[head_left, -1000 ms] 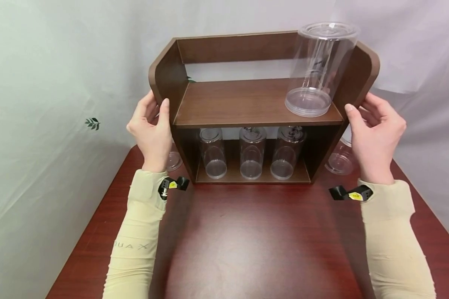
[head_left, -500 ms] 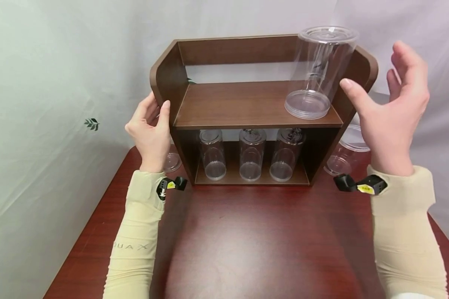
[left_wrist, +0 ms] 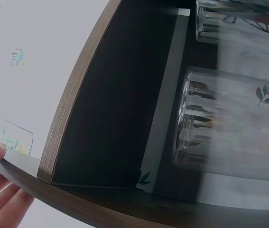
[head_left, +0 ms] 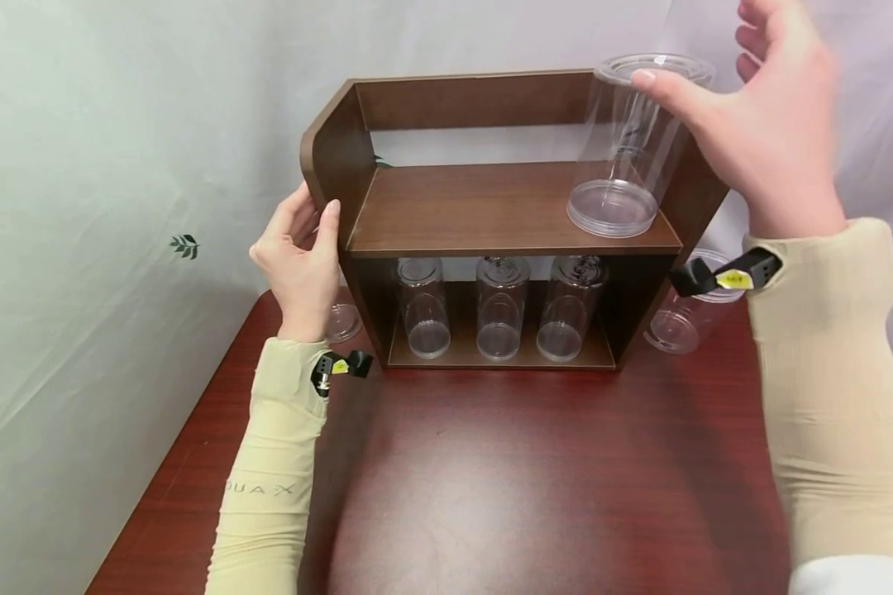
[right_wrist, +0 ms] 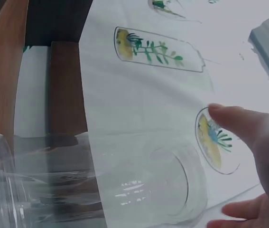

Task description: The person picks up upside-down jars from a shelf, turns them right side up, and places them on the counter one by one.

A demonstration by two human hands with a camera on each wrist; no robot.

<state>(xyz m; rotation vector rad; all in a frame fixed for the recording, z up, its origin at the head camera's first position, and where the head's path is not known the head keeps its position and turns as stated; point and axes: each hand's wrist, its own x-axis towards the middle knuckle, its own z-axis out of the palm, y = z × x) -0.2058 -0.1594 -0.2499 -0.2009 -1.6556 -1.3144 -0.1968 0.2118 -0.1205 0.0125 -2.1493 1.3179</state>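
Note:
A two-tier brown wooden shelf (head_left: 461, 207) stands on the table. My left hand (head_left: 301, 260) grips its left side panel, thumb in front and fingers behind; in the left wrist view the fingers (left_wrist: 13, 204) wrap the panel's edge. On the upper tier, at the right, stands a tall clear plastic jar (head_left: 613, 211) with a lid. My right hand (head_left: 777, 132) hovers around the jar's top, thumb extended in front of the rim. In the right wrist view a gap shows between the thumb (right_wrist: 234, 118) and the jar (right_wrist: 139, 190).
Three clear jars stand on the lower tier: a left jar (head_left: 427, 310), a middle jar (head_left: 500, 310) and a right jar (head_left: 565, 314). More clear containers stand outside the shelf, one at left (head_left: 342, 321), one at right (head_left: 673, 326). The tabletop (head_left: 476, 479) is reddish brown.
My right hand has let go of the shelf's right side panel and moved outward, then up to the tall jar's top. My left hand keeps its grip on the left panel.

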